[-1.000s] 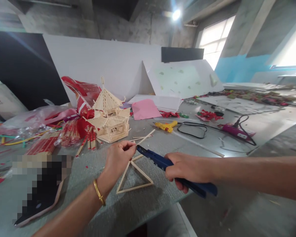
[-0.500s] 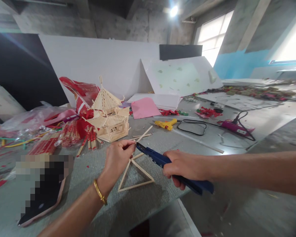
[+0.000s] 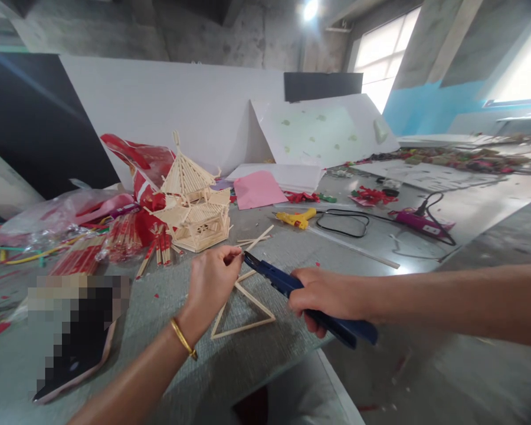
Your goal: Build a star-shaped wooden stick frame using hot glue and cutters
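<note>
My left hand (image 3: 215,274), with a gold bracelet (image 3: 183,339) at its wrist, pinches a thin wooden stick (image 3: 263,234) that slants up and away to the right. My right hand (image 3: 312,298) is wrapped round blue-handled pliers (image 3: 283,280). Their dark jaws meet the stick close to my left fingertips; whether they are closed on it I cannot tell. Below, a triangle of wooden sticks (image 3: 259,304) lies flat on the table (image 3: 168,378), its top corner partly behind my left hand. Behind stands a small pagoda model (image 3: 197,221) made of sticks.
A yellow glue gun (image 3: 297,218) with a black cord lies beyond the pliers. Bundled sticks in red wrappers (image 3: 126,233) and a phone (image 3: 84,342) are on the left. Further back are pink paper (image 3: 259,190), white boards and a purple power strip (image 3: 420,223). The table edge runs near my right forearm.
The view has shifted slightly. The stick's far end has dipped a little relative to the table behind it. Both hands keep their grips, and the jaws stay by my left fingertips.
</note>
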`<state>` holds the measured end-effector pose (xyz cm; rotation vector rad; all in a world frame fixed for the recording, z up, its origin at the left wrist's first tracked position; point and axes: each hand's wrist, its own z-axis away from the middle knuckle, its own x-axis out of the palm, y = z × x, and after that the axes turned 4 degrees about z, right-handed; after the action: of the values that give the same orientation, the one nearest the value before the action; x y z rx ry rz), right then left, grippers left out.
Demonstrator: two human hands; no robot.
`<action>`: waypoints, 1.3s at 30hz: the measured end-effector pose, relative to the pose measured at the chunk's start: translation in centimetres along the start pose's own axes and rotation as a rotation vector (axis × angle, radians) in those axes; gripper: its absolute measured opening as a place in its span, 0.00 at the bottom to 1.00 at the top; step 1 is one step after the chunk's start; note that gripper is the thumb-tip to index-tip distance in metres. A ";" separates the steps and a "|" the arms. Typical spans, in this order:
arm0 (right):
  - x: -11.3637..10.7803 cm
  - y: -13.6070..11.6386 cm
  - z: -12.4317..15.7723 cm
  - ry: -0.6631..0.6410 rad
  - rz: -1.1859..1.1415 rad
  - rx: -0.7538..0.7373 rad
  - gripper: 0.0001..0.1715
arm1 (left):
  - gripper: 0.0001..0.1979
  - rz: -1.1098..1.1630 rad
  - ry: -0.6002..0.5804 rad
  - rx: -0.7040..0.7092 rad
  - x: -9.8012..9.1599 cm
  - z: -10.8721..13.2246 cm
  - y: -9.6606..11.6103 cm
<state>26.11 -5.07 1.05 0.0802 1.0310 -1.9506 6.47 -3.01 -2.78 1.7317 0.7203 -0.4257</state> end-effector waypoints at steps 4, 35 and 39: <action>0.1 0.1 -0.2 -0.016 -0.033 -0.004 0.02 | 0.12 -0.058 -0.006 0.032 0.1 0.2 0.2; 0.1 -0.1 -0.3 -0.073 -0.071 0.044 0.04 | 0.11 -0.367 -0.020 0.160 0.8 0.5 0.3; 0.1 -0.1 -0.4 -0.074 -0.056 0.023 0.05 | 0.12 -0.357 -0.026 0.150 0.8 0.3 0.3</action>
<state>25.85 -4.87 0.76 -0.0082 0.9717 -2.0009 7.26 -3.16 -3.12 1.7351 1.0047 -0.7614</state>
